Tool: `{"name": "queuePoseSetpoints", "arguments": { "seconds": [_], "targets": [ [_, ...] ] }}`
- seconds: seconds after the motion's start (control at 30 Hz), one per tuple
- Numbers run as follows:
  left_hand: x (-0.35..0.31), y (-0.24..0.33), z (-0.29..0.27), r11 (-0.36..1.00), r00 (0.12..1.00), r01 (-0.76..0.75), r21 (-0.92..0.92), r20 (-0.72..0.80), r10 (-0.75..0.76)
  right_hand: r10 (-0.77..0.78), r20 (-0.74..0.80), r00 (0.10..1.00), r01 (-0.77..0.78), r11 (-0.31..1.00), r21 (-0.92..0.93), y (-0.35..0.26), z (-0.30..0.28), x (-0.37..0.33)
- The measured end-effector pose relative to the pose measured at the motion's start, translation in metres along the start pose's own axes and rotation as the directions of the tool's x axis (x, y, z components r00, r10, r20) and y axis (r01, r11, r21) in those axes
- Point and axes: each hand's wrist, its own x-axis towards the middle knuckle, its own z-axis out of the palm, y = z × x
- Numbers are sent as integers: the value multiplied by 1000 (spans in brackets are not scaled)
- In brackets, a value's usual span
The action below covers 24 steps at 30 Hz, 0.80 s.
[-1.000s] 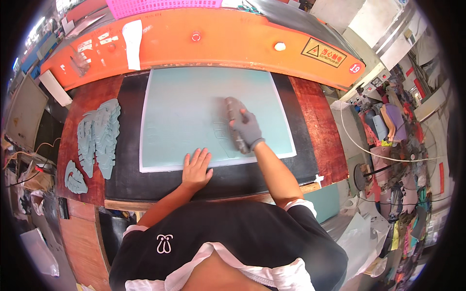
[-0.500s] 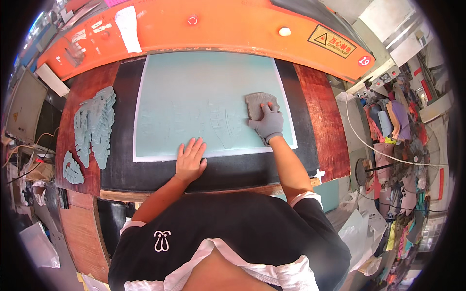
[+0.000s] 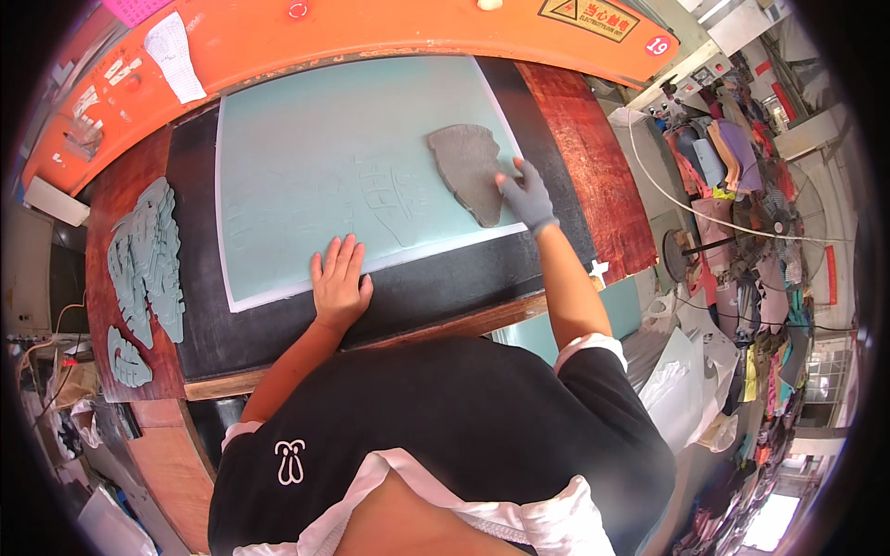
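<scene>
My left hand [image 3: 341,285] rests flat with fingers stretched, across the near edge of a pale green sheet [image 3: 306,120] with a white border. My right hand [image 3: 530,196], in a grey glove with bare fingertips, is at the right side of a grey, irregularly shaped cutting die [image 3: 468,171]. Its thumb is at the die's edge and the index finger is apart from it; the other fingers are partly hidden. The die lies flat on the right part of the sheet. Several cut outlines [image 3: 389,199] show in the sheet left of the die.
An orange machine beam [image 3: 371,35] spans the far side. Stacked pale green cut pieces [image 3: 148,259] lie on the reddish board at left, a smaller pile [image 3: 127,360] nearer. Black board [image 3: 417,295] surrounds the sheet. Hanging coloured pieces [image 3: 723,153] and a fan stand at right.
My right hand has moved off the top of the die to its right side. The die now lies turned, its whole face showing. The view has shifted and tilted; my left hand stays on the sheet's edge.
</scene>
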Motion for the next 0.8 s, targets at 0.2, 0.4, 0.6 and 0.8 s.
{"name": "queuePoseSetpoints", "arguments": {
  "seconds": [0.2, 0.4, 0.6, 0.8],
  "targets": [
    [1, 0, -2, 1000, 1000, 6, -4, -1, -6, -479, 136, 867, 482, 738, -473, 36, 8, -34],
    [-3, -1, -7, 1000, 1000, 4, 3, -9, -4, -451, 71, 890, 442, 811, -383, 46, 19, -32],
    [-1, -5, -9, 1000, 1000, -27, 15, -4, 27, -509, -74, 857, 396, 746, -536, 46, 19, -76],
    [10, 5, 4, 1000, 1000, -26, -11, 10, 26, -566, 2, 825, 472, 685, -555, 53, -3, -169]
  ]
}}
